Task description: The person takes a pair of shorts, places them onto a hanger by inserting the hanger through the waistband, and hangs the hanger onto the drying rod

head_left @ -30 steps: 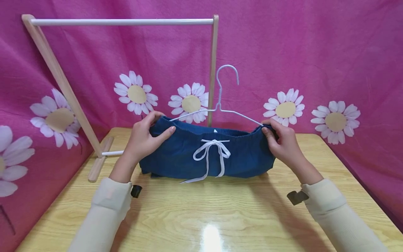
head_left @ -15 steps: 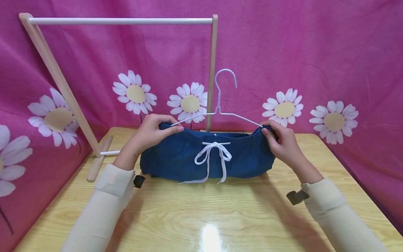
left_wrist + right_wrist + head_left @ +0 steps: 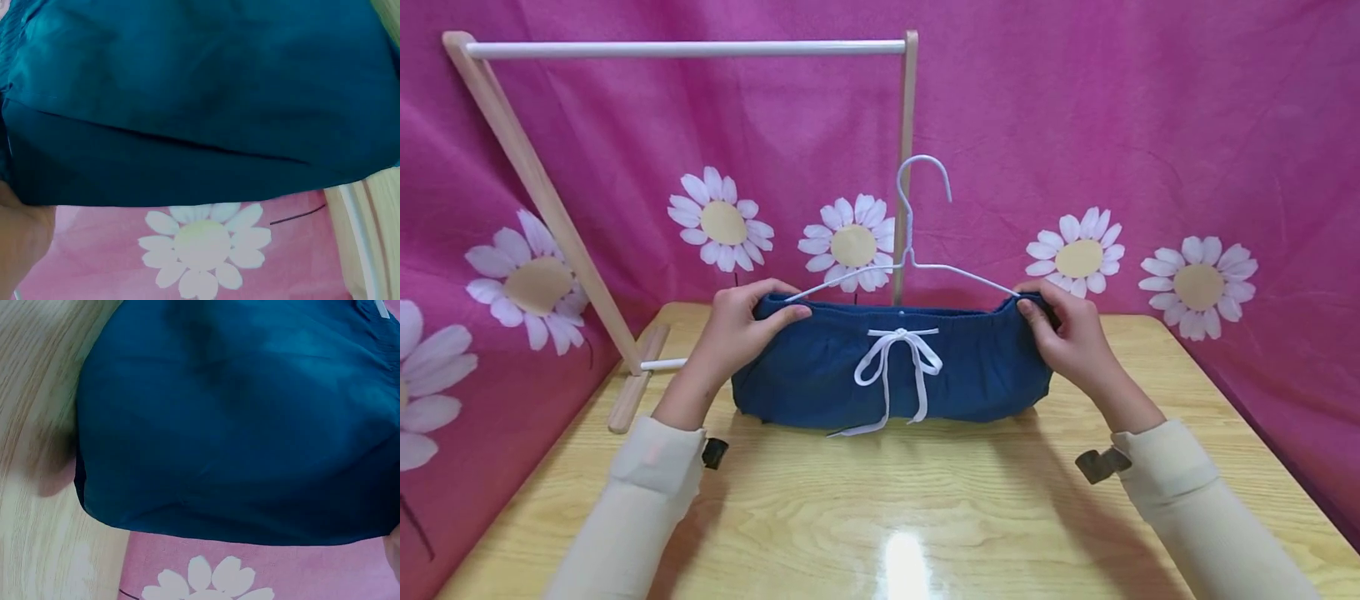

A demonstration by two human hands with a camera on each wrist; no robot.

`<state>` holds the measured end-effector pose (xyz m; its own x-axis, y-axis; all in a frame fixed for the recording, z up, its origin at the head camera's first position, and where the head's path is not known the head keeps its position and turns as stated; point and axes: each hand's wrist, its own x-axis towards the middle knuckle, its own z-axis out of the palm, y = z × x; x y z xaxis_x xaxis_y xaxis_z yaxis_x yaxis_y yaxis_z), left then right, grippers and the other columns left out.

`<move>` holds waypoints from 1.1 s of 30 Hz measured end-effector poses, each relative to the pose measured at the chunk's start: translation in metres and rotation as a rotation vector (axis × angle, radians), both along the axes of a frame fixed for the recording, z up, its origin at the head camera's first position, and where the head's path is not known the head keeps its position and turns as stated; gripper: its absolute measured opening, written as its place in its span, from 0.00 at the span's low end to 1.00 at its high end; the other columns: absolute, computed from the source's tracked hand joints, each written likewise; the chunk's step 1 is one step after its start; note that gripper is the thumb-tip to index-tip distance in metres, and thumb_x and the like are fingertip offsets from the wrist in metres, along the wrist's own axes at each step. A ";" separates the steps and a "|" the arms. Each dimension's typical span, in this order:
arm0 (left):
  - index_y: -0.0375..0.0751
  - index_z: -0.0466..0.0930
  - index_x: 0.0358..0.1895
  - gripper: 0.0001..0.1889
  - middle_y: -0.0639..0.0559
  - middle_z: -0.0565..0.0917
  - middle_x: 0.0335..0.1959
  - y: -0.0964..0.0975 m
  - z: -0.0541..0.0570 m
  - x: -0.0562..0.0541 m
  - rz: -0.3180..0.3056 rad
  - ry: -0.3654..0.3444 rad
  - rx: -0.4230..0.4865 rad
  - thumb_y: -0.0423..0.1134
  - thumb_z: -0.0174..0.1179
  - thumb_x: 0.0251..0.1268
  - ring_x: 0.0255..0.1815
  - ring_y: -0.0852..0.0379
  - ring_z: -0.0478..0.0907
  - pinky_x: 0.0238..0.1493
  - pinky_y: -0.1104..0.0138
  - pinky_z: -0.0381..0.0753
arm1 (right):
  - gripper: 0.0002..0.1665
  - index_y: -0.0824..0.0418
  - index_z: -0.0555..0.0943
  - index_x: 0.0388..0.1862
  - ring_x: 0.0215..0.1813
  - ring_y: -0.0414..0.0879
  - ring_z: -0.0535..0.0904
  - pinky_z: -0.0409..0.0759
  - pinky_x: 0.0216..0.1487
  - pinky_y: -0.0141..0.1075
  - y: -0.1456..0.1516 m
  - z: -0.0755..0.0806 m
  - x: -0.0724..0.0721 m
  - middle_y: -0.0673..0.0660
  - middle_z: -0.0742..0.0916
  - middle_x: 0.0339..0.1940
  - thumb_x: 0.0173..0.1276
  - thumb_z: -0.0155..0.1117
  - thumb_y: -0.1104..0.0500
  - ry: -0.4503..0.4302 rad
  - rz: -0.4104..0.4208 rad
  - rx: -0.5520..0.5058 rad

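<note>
Dark blue drawstring shorts [image 3: 820, 367] are held up by the waistband over the table, a white bow [image 3: 901, 346] tied at the front. A white wire hanger [image 3: 910, 258] has its lower part inside the waistband, hidden by the cloth, and its hook up. At the left end of the waistband, my left hand [image 3: 730, 337] grips the cloth with the thumb in front. My right hand [image 3: 1071, 333] pinches the right end in the same way, right at the hanger's tip. The blue fabric [image 3: 200, 94] fills most of the left wrist view.
Behind the shorts at left stands a rack with a white top bar [image 3: 685, 50] and wooden posts [image 3: 535, 179]. The wooden table [image 3: 820, 500] runs to a pink curtain [image 3: 1022, 108] printed with white flowers.
My left hand shifts right and then back left along the waistband corner. The hanger tips lower, then rises and moves left with its hook. The right hand hardly moves.
</note>
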<state>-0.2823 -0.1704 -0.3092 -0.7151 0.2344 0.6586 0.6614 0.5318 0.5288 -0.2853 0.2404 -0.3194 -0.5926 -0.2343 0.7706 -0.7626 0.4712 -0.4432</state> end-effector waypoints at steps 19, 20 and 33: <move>0.33 0.87 0.40 0.09 0.42 0.89 0.33 0.006 -0.006 -0.003 0.136 0.153 0.210 0.37 0.69 0.65 0.35 0.52 0.82 0.39 0.73 0.75 | 0.08 0.56 0.85 0.35 0.31 0.38 0.73 0.71 0.33 0.27 0.002 0.003 0.000 0.44 0.80 0.23 0.76 0.62 0.61 -0.384 0.019 -0.396; 0.33 0.87 0.41 0.09 0.42 0.89 0.34 0.007 -0.004 -0.004 0.140 0.158 0.213 0.37 0.69 0.65 0.36 0.51 0.83 0.40 0.73 0.75 | 0.08 0.56 0.85 0.35 0.31 0.38 0.72 0.71 0.32 0.28 0.002 0.004 0.000 0.44 0.79 0.23 0.76 0.62 0.61 -0.379 0.012 -0.400; 0.27 0.83 0.46 0.09 0.37 0.87 0.41 0.010 0.028 -0.016 0.055 0.258 0.235 0.27 0.66 0.65 0.44 0.49 0.83 0.52 0.76 0.75 | 0.13 0.75 0.81 0.44 0.29 0.39 0.71 0.70 0.32 0.28 0.005 0.047 -0.004 0.44 0.80 0.26 0.77 0.59 0.63 -0.106 -0.101 -0.287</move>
